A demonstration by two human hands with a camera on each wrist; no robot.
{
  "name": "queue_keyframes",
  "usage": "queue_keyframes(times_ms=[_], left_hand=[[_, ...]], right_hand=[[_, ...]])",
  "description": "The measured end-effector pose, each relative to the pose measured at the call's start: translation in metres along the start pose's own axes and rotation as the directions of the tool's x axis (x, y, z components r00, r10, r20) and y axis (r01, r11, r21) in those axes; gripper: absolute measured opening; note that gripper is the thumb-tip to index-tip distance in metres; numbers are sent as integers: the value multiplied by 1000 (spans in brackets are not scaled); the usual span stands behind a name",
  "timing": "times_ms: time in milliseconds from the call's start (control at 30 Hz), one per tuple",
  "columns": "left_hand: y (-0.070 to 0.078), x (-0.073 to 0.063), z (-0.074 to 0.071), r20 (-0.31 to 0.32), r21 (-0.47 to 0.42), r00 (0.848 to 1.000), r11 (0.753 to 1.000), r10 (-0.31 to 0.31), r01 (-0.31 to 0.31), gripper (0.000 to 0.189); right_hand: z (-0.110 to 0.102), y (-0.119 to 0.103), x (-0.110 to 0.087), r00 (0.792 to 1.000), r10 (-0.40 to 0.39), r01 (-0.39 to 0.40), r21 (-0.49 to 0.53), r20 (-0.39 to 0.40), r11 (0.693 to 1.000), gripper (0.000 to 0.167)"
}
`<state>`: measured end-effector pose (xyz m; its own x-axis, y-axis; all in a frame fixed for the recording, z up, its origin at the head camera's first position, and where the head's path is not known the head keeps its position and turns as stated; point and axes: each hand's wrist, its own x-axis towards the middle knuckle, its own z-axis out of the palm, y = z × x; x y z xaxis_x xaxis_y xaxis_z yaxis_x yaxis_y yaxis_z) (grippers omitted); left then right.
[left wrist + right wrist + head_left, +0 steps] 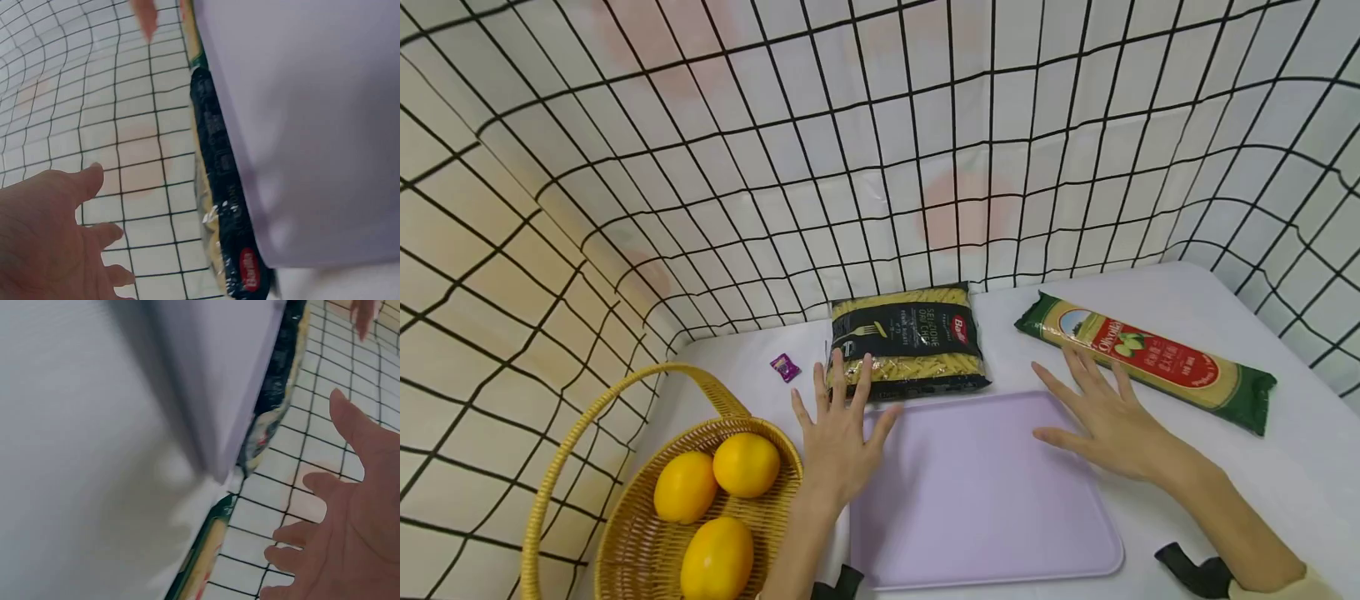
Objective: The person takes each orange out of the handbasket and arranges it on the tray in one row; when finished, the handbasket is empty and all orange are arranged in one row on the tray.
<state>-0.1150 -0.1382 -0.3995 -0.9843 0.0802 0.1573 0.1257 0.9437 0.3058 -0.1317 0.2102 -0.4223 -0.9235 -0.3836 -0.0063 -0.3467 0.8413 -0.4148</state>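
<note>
Both hands are spread, well apart from each other, holding nothing. Left hand [841, 446] shows its back, fingers splayed, tips overlapping the near left part of the pasta bag [917, 337] in the head view; left wrist view shows a gap, so probably hovering. Right hand [1097, 425] likewise, fingertips near the spaghetti pack [1150, 352], contact can't be told. Progress, as judged: no grip on anything, neither pack on the tray [985, 500], both lying on the table [1307, 467]; looks like a start or end pose, can't say which. Any handling of the packs looks undone or over. Three fruits [747, 465] sit in the basket [632, 533], left of the left hand; candy [786, 367] lies just off that hand's fingers, to the left. Pasta bag is flat, ahead of and between the hands, just beyond the tray; long axis roughly left to right, red logo end toward the right-hand side, print running sideways. Spaghetti pack is beyond and right of the right hand, long axis slanting: one end far, ahead of that hand's fingers, other end nearer the person, out to the right. Tray is between the hands, its longer side apparently left to right.
</note>
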Motion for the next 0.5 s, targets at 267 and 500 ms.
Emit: queue_keyframes(times_ms=[267,500], left_hand=[[-10,-8,-19,57,-39,998,998,-40,42,78],[-24,-23,-43,97,-108,994,993,-44,54,76]], right_hand=[[14,15,-8,987,-37,16,135,154,991,84],[22,30,-13,980,-61,41,106,189,993,84]])
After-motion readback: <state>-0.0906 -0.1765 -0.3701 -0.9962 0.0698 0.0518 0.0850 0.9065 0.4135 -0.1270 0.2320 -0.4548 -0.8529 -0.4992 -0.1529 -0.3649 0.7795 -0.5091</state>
